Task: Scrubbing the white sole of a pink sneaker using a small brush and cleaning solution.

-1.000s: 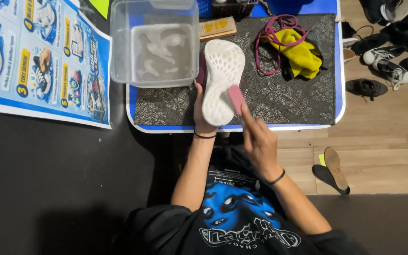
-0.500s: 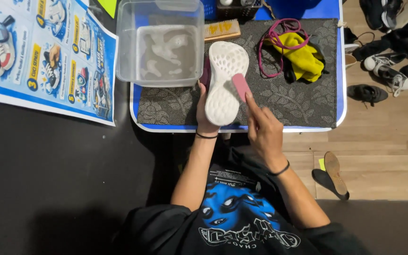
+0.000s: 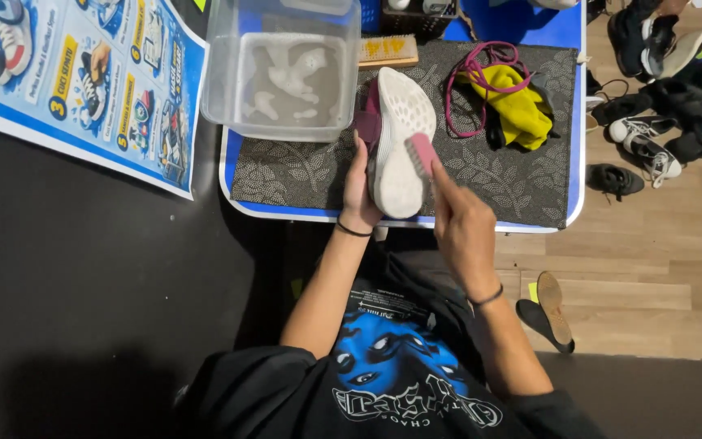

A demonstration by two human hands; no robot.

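My left hand covers the near side of the shoe, whose upper faces away, so only its white sole shows; my right hand hides the handle of the pink brush. The clear plastic tub and the poster at upper left are cut by the frame's top edge. The pile of shoes at upper right runs off the frame's edge, too jumbled to count.

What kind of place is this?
Probably a shoe-cleaning stand. A person scrubs a white shoe sole with a pink brush beside a tub of soapy water, and more shoes wait on the wooden floor.
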